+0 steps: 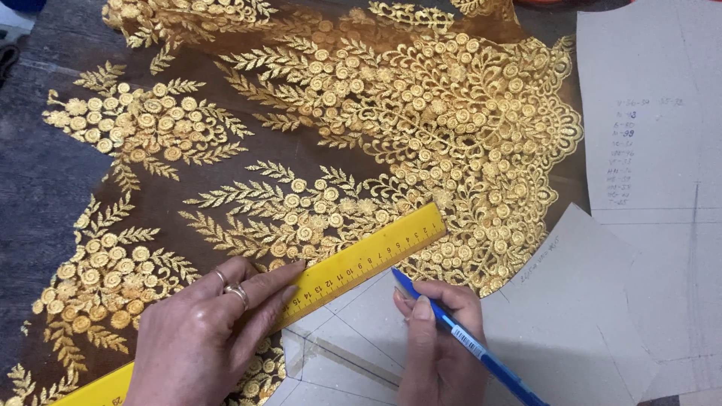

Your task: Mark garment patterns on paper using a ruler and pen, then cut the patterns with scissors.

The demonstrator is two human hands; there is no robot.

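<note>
- My left hand [199, 331] lies flat on the yellow ruler [316, 282], fingers stretched out and close together, pressing it down. There are rings on two of those fingers.
- The ruler runs on a slant from the bottom left edge of the view up towards the middle. Its far end rests on the gold embroidered fabric [391, 128], and its lower edge runs along the grey paper pattern piece [571, 301].
- My right hand [440, 338] is clamped on a blue pen [466, 342], fingers curled tight around the barrel. The tip points up to the ruler's lower edge, right beside it, over the paper.
- The fabric is a sheer brown net thick with gold flowers and leafy sprays, with a scalloped border on the right. It covers most of the work surface.
- A second, larger paper pattern sheet [654, 135] lies to the right, with handwritten notes and pencil lines on it, partly under the smaller piece.
- At the left, bare dark grey table surface [37, 173] shows beside the fabric.
- Little of the room shows beyond the tabletop, just blurred bits at the top corners that I cannot make out.
</note>
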